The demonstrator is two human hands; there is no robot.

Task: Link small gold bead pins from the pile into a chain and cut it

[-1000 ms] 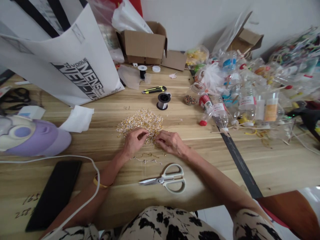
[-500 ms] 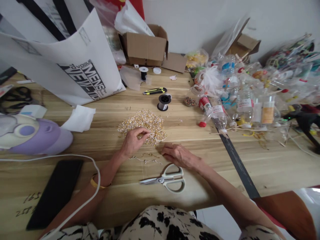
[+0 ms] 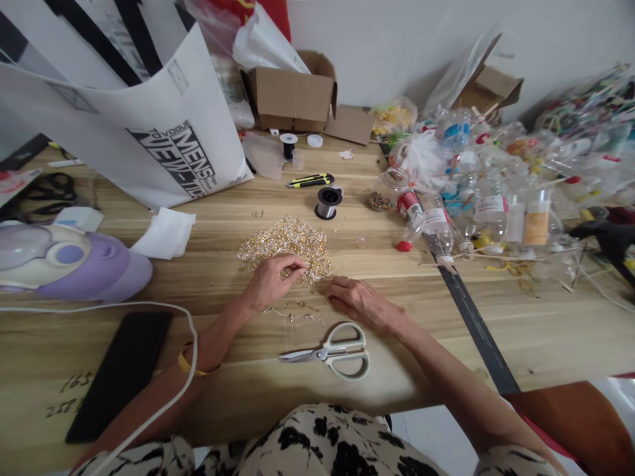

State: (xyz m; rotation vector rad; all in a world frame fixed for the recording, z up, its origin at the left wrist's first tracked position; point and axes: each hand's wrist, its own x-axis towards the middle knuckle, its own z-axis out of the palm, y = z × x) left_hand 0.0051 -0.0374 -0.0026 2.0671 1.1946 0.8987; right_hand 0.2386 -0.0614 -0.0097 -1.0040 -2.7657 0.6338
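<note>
A loose heap of small gold and silver chain pieces (image 3: 282, 239) lies on the wooden table. My left hand (image 3: 272, 283) is at its near edge, thumb and forefinger pinched together over the pieces; what is between them is too small to make out. To the right of the heap, my right hand (image 3: 361, 303) rests low with its fingers curled together, their tips hidden. Nearer to me lie a short gold chain (image 3: 301, 305) and a silver chain with small charms (image 3: 292, 317). Scissors (image 3: 330, 353) with pale handles lie below my right hand, blades pointing left.
Behind the heap are a wire spool (image 3: 327, 202) and a yellow-black utility knife (image 3: 311, 180). Plastic bottles (image 3: 491, 211) crowd the right side. A white bag (image 3: 169, 132), a purple device (image 3: 99, 264) and a black phone-like slab (image 3: 119, 377) stand or lie left. A white cable (image 3: 191, 330) crosses my left forearm.
The whole view has shifted slightly. My left hand's pinched fingertips have moved a little to the right over the heap. My right hand has stayed nearly still beside it.
</note>
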